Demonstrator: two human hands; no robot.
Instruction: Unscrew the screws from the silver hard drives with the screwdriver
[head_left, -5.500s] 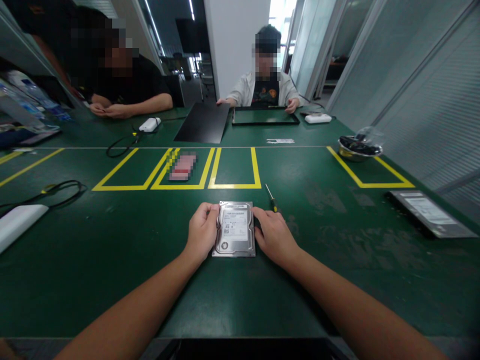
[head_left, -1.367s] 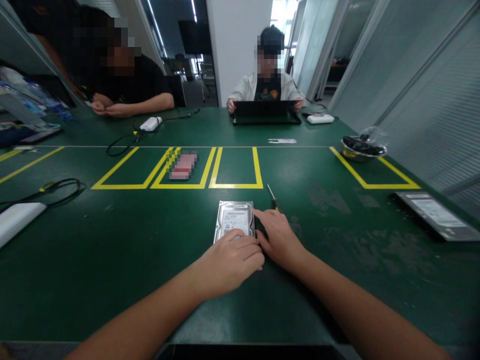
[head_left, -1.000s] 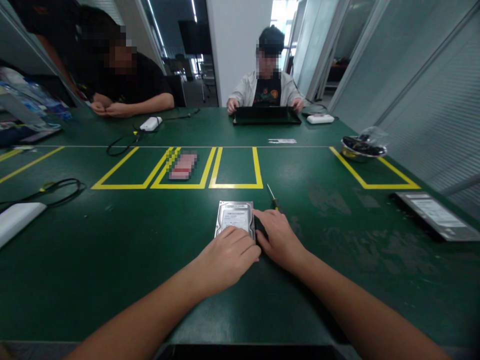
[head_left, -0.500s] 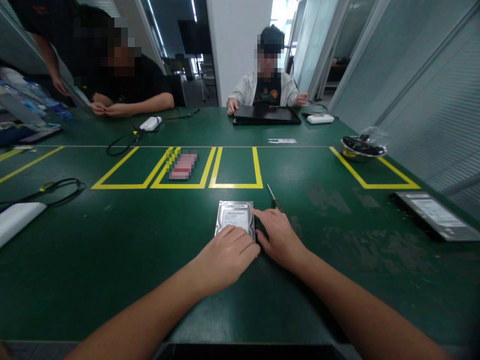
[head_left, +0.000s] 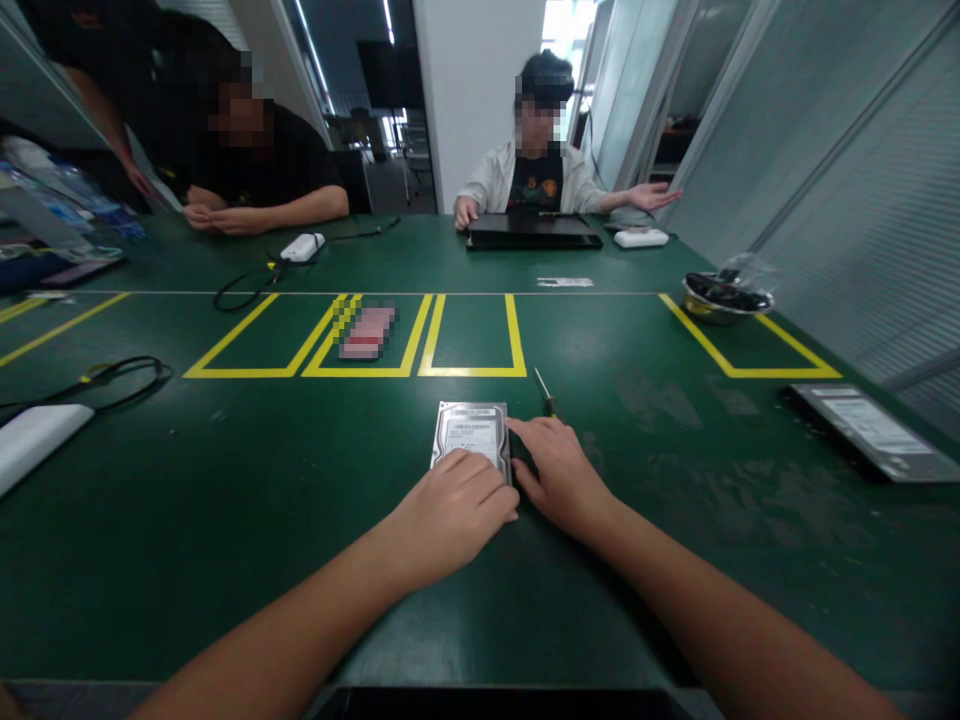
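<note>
A silver hard drive (head_left: 470,428) with a white label lies flat on the green table in front of me. Its near end is covered by my left hand (head_left: 465,500), whose fingers are closed and bent over it. At the drive's right edge is my right hand (head_left: 559,468), with index finger and thumb spread apart and their tips by the side of the drive. A screwdriver (head_left: 547,394) lies just beyond the right hand, its shaft pointing away from me. Part of its handle is hidden behind that hand.
Yellow tape outlines (head_left: 472,372) mark the table ahead, one with a pink object (head_left: 367,332) inside. Another drive (head_left: 874,430) lies far right, below a bowl of dark items (head_left: 727,297). A white box (head_left: 37,440) and cable lie left. A person with a black laptop (head_left: 534,231) sits opposite.
My hands and the hard drive stay nearly in place. Across the table, the person in the light jacket has stretched an arm out to the right, palm up.
</note>
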